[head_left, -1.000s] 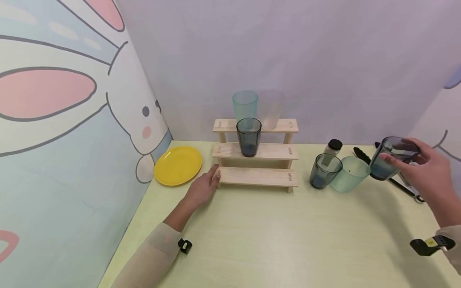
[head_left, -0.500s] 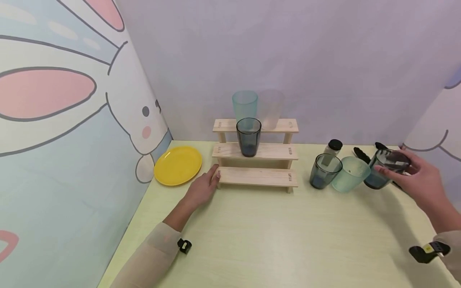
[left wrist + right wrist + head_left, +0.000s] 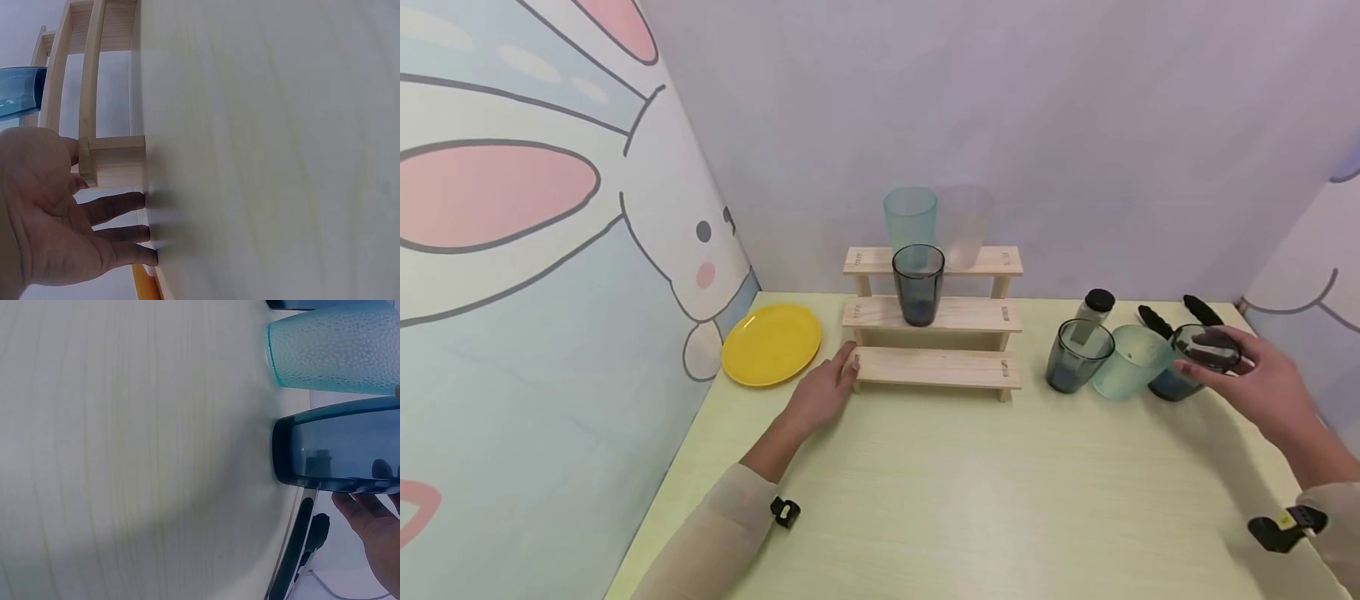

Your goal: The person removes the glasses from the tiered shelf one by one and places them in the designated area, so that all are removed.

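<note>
My right hand [image 3: 1262, 379] grips a dark blue-grey glass [image 3: 1176, 385] near its rim; the glass stands upright, its base close over the table in the right wrist view. Beside it are a pale green textured cup [image 3: 1127, 362] and another dark glass [image 3: 1067, 362]. My left hand [image 3: 817, 393] touches the left end of the lowest tier of a three-tier wooden rack [image 3: 936, 367]. In the left wrist view several fingers [image 3: 119, 208] extend down to the tabletop. A dark glass [image 3: 919, 292] sits on the middle tier; a teal cup [image 3: 910, 212] and a frosted clear cup [image 3: 967, 225] occupy the top.
Left of the rack lies a yellow plate [image 3: 771, 345]. Behind the cups at right stand a small black-capped jar [image 3: 1097, 305] and black-handled utensils [image 3: 1202, 310]. A curtain-like wall [image 3: 1075, 150] closes off the back of the table.
The right hand has moved left and down with its dark glass, bringing it beside the pale green cup. My left hand stays at the rack's end.
</note>
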`<action>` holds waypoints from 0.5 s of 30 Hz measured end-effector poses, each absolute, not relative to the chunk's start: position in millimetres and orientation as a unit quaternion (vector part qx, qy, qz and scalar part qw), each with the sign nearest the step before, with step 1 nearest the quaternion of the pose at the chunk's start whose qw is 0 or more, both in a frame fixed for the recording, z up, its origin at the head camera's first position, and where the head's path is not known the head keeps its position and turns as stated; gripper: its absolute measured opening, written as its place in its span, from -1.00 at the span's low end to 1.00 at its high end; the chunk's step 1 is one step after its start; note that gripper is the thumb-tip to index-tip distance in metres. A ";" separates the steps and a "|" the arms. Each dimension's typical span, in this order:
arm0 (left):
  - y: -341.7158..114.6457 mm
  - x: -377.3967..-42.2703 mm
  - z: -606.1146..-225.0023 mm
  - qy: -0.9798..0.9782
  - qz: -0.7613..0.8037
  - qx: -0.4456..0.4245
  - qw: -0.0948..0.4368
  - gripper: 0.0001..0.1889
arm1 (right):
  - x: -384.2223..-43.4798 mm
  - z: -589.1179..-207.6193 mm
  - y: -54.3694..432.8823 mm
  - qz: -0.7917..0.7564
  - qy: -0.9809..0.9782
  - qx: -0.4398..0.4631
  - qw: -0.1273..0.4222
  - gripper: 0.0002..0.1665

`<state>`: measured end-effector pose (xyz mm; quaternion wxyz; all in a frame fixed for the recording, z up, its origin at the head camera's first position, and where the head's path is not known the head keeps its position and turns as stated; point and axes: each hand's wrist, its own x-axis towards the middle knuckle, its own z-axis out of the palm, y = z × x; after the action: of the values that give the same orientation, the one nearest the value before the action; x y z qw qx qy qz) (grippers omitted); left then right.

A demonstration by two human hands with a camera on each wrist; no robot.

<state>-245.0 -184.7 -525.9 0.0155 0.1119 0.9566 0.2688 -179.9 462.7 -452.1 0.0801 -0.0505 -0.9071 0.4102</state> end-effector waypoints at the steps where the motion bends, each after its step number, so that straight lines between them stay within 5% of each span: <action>1: -185.1 -246.1 -527.6 0.958 0.265 0.113 0.014 -0.23 | -180.3 -452.5 463.0 0.404 -0.910 -0.051 0.078 -0.31; 7: -185.1 -247.2 -528.4 0.958 0.267 0.107 0.022 -0.22 | -182.5 -454.9 465.6 0.391 -0.916 -0.048 0.072 -0.23; 15: -180.8 -239.0 -511.4 0.956 0.273 0.101 0.033 -0.24 | -184.6 -457.7 464.8 0.406 -0.911 -0.026 0.066 0.12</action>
<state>-239.0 -180.8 -511.4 0.0329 0.1007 0.9563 0.2727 -184.6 464.8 -457.7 0.0660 -0.0258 -0.9111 0.4060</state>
